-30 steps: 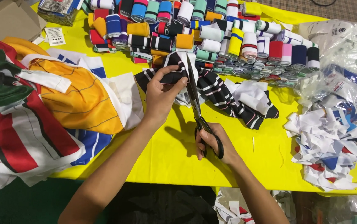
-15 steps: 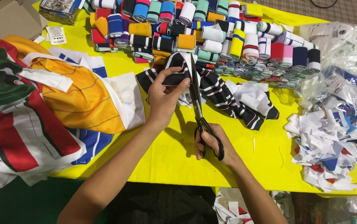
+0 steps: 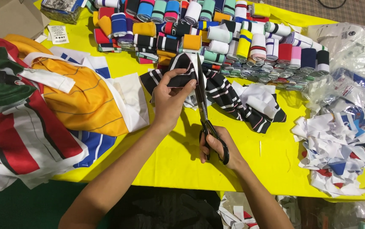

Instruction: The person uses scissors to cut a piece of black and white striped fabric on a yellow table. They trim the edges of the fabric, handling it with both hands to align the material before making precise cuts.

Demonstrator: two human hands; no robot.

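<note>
My left hand [image 3: 170, 98] pinches a black fabric piece with white stripes [image 3: 225, 91] that lies on the yellow table cover [image 3: 165, 157]. My right hand [image 3: 219, 148] grips the black handles of long scissors [image 3: 203, 106]. The blades point away from me and run along the edge of the fabric right beside my left fingers. The blades look nearly closed on the cloth.
Rows of rolled, coloured rib-knit bands [image 3: 216, 34] fill the far side. A pile of striped and orange garments [image 3: 42, 110] lies left. White and mixed fabric scraps [image 3: 335, 148] and plastic bags [image 3: 348, 42] lie right. A cardboard box [image 3: 4, 17] sits top left.
The scissors and my right hand have edged slightly forward along the striped fabric. My left hand keeps its hold in the same place.
</note>
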